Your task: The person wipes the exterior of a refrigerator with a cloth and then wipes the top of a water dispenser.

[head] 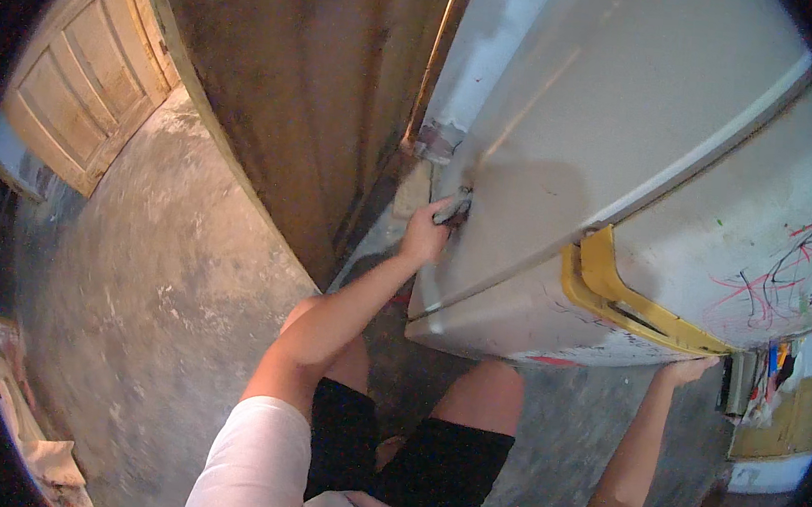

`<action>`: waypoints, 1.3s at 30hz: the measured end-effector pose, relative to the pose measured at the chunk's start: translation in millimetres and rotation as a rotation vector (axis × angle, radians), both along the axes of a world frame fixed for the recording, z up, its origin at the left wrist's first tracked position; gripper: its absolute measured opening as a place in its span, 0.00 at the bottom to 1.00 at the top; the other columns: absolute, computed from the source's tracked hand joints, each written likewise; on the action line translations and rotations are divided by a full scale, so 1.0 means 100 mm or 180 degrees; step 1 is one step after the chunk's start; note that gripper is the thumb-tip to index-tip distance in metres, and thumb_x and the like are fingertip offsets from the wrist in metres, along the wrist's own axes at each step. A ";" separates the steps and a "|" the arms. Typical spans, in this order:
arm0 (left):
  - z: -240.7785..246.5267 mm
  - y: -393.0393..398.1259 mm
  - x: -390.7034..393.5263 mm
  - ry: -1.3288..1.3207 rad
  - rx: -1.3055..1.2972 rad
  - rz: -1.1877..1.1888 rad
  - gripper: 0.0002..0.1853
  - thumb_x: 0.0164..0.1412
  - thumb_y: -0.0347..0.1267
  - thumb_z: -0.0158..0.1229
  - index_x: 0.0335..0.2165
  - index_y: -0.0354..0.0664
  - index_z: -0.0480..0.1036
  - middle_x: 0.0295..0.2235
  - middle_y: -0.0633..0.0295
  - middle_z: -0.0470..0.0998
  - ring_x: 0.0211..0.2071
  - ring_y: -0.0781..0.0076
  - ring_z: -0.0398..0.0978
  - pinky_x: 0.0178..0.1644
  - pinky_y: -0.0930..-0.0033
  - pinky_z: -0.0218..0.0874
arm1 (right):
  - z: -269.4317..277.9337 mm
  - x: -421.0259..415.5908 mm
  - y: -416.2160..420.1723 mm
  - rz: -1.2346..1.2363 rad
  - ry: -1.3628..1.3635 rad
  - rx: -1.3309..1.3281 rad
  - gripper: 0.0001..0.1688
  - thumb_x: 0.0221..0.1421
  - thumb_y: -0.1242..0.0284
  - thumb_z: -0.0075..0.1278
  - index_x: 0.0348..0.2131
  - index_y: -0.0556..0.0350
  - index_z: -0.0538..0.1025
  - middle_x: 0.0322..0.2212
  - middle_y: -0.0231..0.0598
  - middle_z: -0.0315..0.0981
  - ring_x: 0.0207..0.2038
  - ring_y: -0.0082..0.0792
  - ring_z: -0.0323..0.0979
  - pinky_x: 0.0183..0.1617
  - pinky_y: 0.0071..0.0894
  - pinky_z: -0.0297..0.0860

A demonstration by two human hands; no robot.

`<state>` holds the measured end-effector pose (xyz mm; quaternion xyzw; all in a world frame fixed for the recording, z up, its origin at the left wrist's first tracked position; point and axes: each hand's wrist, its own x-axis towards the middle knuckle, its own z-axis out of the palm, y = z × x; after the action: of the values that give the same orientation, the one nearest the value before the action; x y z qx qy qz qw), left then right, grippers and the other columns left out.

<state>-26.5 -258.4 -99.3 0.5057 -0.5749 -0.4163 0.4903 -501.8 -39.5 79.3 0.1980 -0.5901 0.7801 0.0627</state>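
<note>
A pale refrigerator (pixel 518 261) with scribbled doors stands before me, with yellow handles (pixel 621 304) where its two doors meet. My left hand (pixel 427 232) holds a grey cloth (pixel 456 209) against its side panel, in the narrow space beside a brown wooden panel (pixel 283 89). At the far right, my right hand (pixel 689 371) touches the scribbled door front (pixel 764 278) close to the end of the yellow handle. Its fingertips are partly hidden, so their grip is unclear. My bent knees are close to the refrigerator's lower door.
Worn concrete floor (pixel 163 293) stretches to the left, up to a wooden door (pixel 86 83). The brown panel's edge runs close to my left arm. Shelved clutter (pixel 771 378) and a yellowish cabinet (pixel 783 418) are at the right. A pale cloth-like item (pixel 52 460) lies at lower left.
</note>
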 end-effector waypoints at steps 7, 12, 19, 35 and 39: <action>-0.07 -0.69 -0.03 0.0132 0.0459 0.0207 0.26 0.48 0.24 0.58 0.49 0.45 0.77 0.31 0.53 0.81 0.30 0.64 0.78 0.38 0.65 0.68 | -0.11 -0.06 -0.03 -0.0106 0.0292 0.0238 0.43 0.69 0.46 0.27 0.59 0.70 0.63 0.54 0.53 0.66 0.51 0.46 0.69 0.56 0.42 0.65; -0.25 -0.91 -0.28 0.0079 0.0079 0.0176 0.30 0.44 0.23 0.54 0.50 0.45 0.76 0.39 0.47 0.81 0.36 0.58 0.81 0.43 0.63 0.69 | -0.16 -0.41 0.17 -0.0822 0.1961 0.1156 0.39 0.70 0.49 0.26 0.59 0.67 0.61 0.55 0.52 0.65 0.51 0.44 0.68 0.56 0.41 0.66; -0.56 -0.79 -0.19 0.0690 0.0146 -0.0172 0.27 0.46 0.22 0.57 0.49 0.41 0.75 0.41 0.50 0.81 0.43 0.61 0.79 0.48 0.66 0.66 | -0.14 -0.21 0.05 -0.0109 0.1013 0.0462 0.40 0.69 0.47 0.27 0.60 0.65 0.60 0.55 0.50 0.63 0.54 0.43 0.66 0.59 0.42 0.64; -0.25 0.93 0.13 -0.0135 0.0404 -0.0140 0.30 0.50 0.18 0.55 0.54 0.40 0.71 0.46 0.44 0.78 0.47 0.63 0.78 0.51 0.69 0.64 | -0.15 -0.31 0.15 -0.0576 0.1092 0.0969 0.46 0.68 0.43 0.25 0.56 0.72 0.64 0.54 0.55 0.65 0.51 0.46 0.69 0.57 0.42 0.65; -0.22 1.18 0.26 0.0286 0.0456 -0.0366 0.31 0.49 0.17 0.55 0.55 0.39 0.70 0.46 0.46 0.78 0.47 0.70 0.76 0.52 0.69 0.63 | -0.12 -0.10 0.05 -0.0242 0.0867 0.0628 0.45 0.68 0.44 0.25 0.56 0.72 0.65 0.53 0.55 0.66 0.51 0.45 0.68 0.56 0.42 0.65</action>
<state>0.0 -140.6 -121.3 0.4865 -0.5493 -0.5060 0.4534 -511.3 -34.2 67.7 0.2846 -0.6570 0.6814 0.1518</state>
